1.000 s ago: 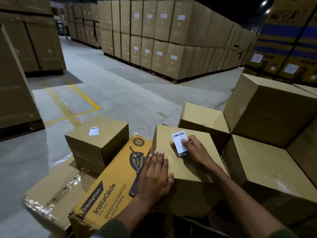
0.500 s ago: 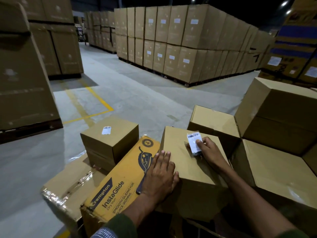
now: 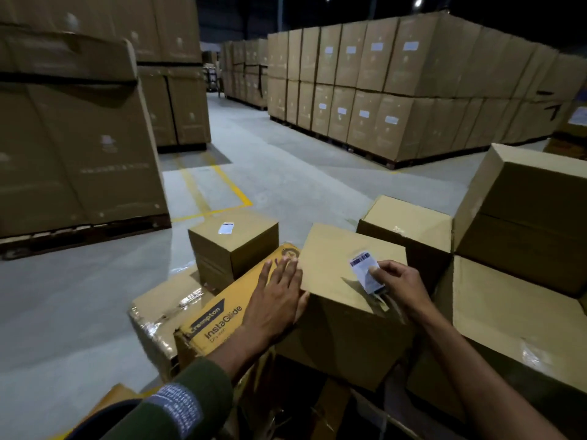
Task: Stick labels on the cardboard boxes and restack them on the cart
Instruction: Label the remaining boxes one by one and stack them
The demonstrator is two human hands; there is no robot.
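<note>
Beside the yellow iron carton (image 3: 222, 309), the left hand (image 3: 278, 296) lies flat, fingers straight and together, its palm braced against the left edge of the plain cardboard box (image 3: 343, 300). To its right, on that box's top, the right hand (image 3: 397, 284) curls its fingers and pinches a white barcode label (image 3: 365, 273), long axis running away from the person, barcode at the far end, near end lifted. Beyond the left hand's fingertips a smaller box (image 3: 235, 246) carries its own label (image 3: 226, 228).
</note>
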